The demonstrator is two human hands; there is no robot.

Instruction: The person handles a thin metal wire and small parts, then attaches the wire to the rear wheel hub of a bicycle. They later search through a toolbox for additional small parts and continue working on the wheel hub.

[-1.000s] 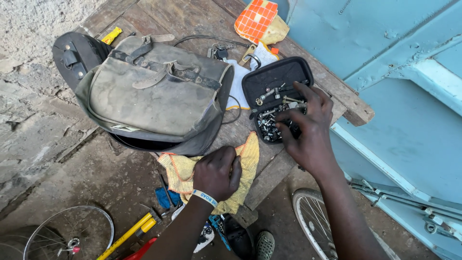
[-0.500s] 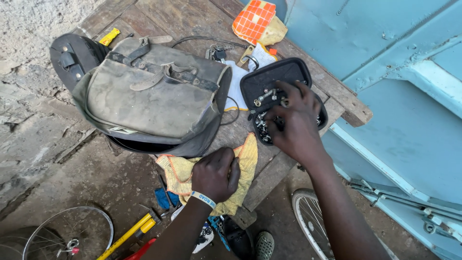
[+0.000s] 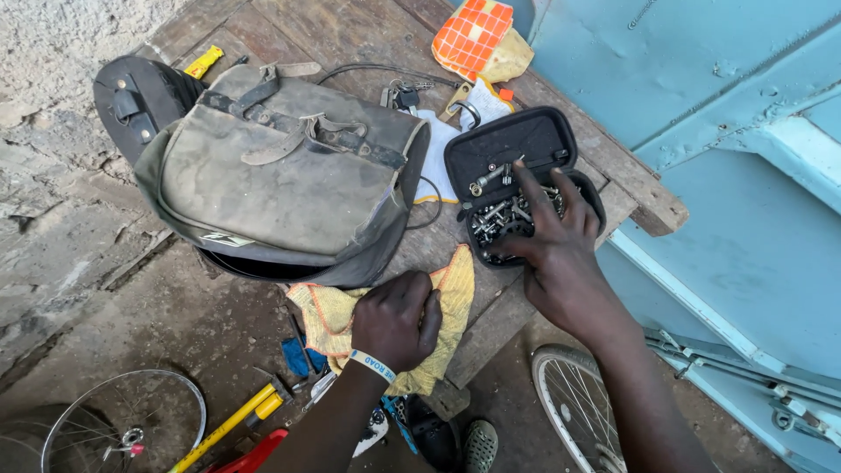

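Right, biggest first: one plank desk (image 3: 350, 35) against a blue metal wall (image 3: 701, 114). One grey canvas bag (image 3: 289, 175) lies flat on it, on top of a black saddle (image 3: 131, 96). Two bike wheels below: one (image 3: 123, 420) lower left, one (image 3: 569, 403) just under the right arm. One yellow cloth (image 3: 455, 289) hangs over the desk edge. One black zip case (image 3: 512, 144) sits open at the right end of the desk, just right of the bag, holding a pile of small bolts and screws (image 3: 499, 215); too many to count.

Change from a second ago: right hand (image 3: 547, 232) was hovering spread over the case, now it's down in it, fingers splayed and open on the screw pile, index pointing up toward the lid. Can't tell if it has pinched any one piece. Reads as sorting through the hardware.

Left hand (image 3: 396, 320) hasn't moved: curled shut, bunching the yellow cloth at the desk edge.

Also one orange-checked packet (image 3: 473, 35) at the far end and one yellow-handled tool (image 3: 232, 425) on the ground.
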